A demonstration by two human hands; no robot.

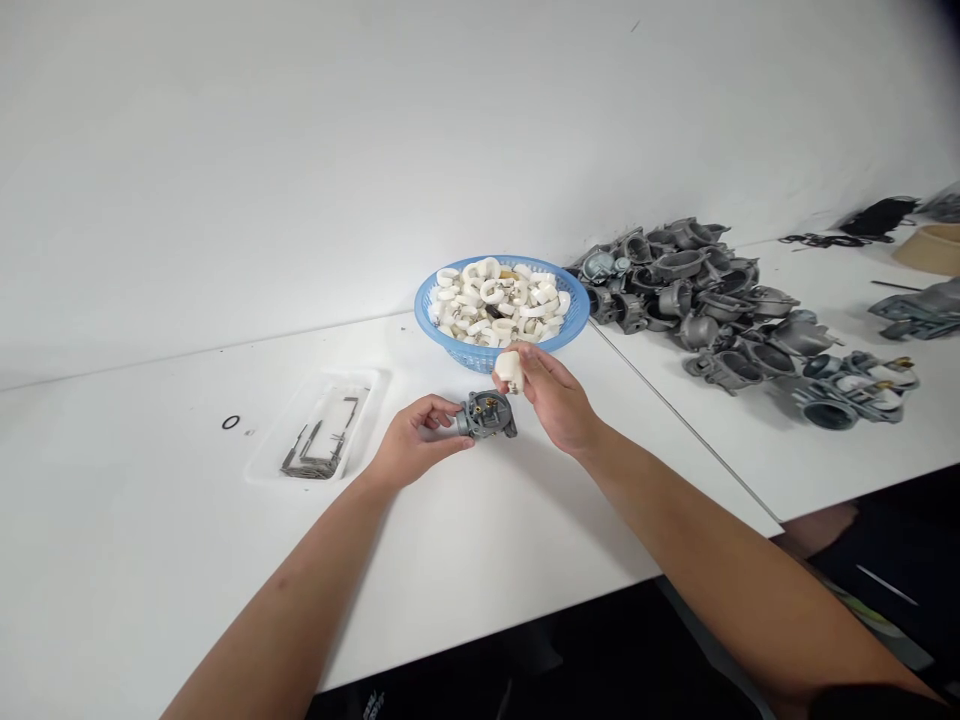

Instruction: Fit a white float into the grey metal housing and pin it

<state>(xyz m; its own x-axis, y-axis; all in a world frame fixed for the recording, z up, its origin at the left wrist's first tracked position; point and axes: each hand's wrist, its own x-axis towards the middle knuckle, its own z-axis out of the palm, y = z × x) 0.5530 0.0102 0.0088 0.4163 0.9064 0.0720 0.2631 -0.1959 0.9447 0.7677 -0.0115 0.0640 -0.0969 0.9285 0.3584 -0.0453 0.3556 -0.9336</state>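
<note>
Pinching a white plastic piece (510, 371), the right hand (553, 398) sat just past the far right edge of a grey metal part (487, 413). Left hand (420, 440) was closed on that part's neck, thumb on the near side, fingers on the far side, so it was the nearer one, in contact. Metal part lay on the white surface (420, 560), between the hands, open bowl up, long axis roughly left to right, neck toward the left hand. White piece looked raised and a bit tilted, narrow end down toward the bowl; couldn't tell the height gap, but no contact showed. Blue basket (466, 353) of similar white pieces was right behind; tray (377, 392) with thin metal pins was off to the left.
</note>
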